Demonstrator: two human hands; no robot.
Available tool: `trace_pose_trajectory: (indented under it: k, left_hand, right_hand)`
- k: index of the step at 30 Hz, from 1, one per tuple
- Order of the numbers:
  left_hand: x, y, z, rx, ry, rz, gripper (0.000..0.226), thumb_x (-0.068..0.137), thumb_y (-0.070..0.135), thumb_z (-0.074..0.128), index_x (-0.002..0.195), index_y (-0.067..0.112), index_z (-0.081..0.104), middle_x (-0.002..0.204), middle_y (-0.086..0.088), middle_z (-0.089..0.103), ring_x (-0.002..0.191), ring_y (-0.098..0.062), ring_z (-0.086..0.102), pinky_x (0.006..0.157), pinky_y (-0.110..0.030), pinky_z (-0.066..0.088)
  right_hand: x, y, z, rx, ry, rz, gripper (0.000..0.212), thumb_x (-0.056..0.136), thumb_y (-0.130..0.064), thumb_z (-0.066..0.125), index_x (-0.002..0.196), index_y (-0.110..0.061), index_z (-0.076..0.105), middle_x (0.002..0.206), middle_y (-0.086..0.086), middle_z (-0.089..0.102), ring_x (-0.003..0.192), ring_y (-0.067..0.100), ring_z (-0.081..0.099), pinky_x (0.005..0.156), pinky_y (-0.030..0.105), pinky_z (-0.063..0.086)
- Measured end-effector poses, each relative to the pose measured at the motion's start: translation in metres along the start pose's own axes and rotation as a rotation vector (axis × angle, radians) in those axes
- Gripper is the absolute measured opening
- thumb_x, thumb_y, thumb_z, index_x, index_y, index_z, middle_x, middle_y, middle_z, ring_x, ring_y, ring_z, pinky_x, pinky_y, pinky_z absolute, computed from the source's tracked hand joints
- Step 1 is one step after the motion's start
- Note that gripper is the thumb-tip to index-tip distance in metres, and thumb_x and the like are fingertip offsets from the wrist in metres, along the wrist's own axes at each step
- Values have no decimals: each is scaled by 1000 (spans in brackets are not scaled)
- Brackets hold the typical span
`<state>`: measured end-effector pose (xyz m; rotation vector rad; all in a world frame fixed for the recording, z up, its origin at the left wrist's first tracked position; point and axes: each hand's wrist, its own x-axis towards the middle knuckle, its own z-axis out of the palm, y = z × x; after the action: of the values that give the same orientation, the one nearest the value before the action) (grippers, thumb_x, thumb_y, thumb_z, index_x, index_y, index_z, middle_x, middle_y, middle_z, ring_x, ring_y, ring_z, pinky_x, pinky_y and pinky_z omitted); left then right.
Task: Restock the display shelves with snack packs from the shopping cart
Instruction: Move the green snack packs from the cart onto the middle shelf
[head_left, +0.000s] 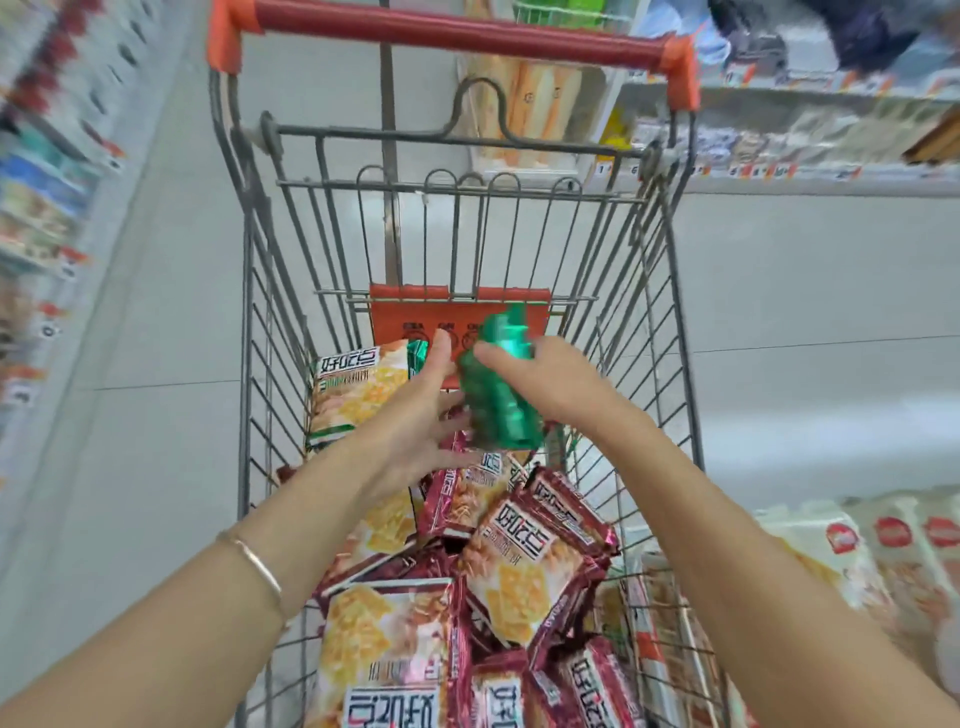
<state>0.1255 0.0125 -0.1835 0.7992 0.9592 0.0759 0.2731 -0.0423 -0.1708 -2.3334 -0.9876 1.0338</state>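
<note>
Both forearms extend toward 12 o'clock. Left hand (415, 410) spread (thumb up); right hand (556, 384), at its 3 o'clock, grips a green pack (498, 405).

Supermarket aisle. A wire shopping cart (260, 291) with a red push handle (457, 36) stands on a pale tiled floor (156, 338) between display shelves (41, 171) stocked with rows of packaged goods. Price labels (779, 170) line the shelf edge at far right. Many near-identical snack packs (530, 566) fill the cart, and more packaged stock (883, 540) lies at near right.
</note>
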Motion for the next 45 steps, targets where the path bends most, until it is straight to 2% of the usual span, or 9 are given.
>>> trace_pose_trajectory:
  k: [4,9,13,20,24,29,33,37,45]
  left_hand:
    - [2,-3,0,-206,94,53,62,71,54,74,120,18,64,108,-10,75,91,-28,75,77,-44,61]
    - [-9,8,-18,-250,129,91,23,69,24,73,88,13,66,75,-6,75,64,-24,71,84,-44,56]
    - [-21,27,-44,-188,169,201,31,73,21,72,102,12,65,83,-6,77,68,-22,75,54,-36,60]
    - [-36,75,-99,-135,360,508,23,91,11,66,112,18,65,94,-1,78,82,-19,76,64,-33,61]
    - [-42,78,-110,-173,365,519,16,91,12,64,106,18,67,89,0,78,79,-17,76,62,-31,61]
    - [-42,77,-109,-194,361,512,21,91,14,64,112,16,67,92,0,78,81,-17,76,62,-30,61]
    - [-41,76,-110,-211,363,507,29,91,16,64,120,15,64,99,-2,78,87,-19,76,64,-31,61]
    - [-38,76,-109,-210,369,509,32,91,17,66,123,15,64,99,0,78,89,-18,75,66,-31,61]
    - [-34,75,-94,-112,431,549,45,83,39,73,123,20,63,104,-1,77,93,-19,75,73,-36,62]
  right_hand:
    - [-16,-8,-11,543,-334,-103,54,108,-42,28,117,-9,69,93,6,73,94,23,67,96,32,51]
    - [7,11,-7,467,252,-37,28,104,-18,43,123,-14,63,120,-3,62,108,15,59,82,22,48]
    - [35,26,37,350,36,206,29,104,-11,45,129,-8,59,124,8,63,93,24,64,77,30,52]
    - [55,-8,138,399,-49,374,95,73,-67,72,138,-4,41,126,9,59,114,32,59,99,44,48]
    - [62,-14,134,26,233,156,80,82,-64,68,133,-7,45,133,11,49,124,31,48,102,45,45]
    - [74,-18,143,-4,-10,188,68,84,-71,59,110,-8,61,131,12,57,123,33,49,102,50,46]
    - [75,-14,145,194,25,163,69,83,-57,71,130,-11,51,127,10,56,119,32,52,93,48,54]
    - [63,-3,131,371,57,97,35,86,-33,76,92,-18,45,80,-2,50,74,21,54,81,51,56]
    - [-2,30,8,1171,-114,34,34,95,-13,57,129,-8,52,114,9,70,93,20,71,80,35,57]
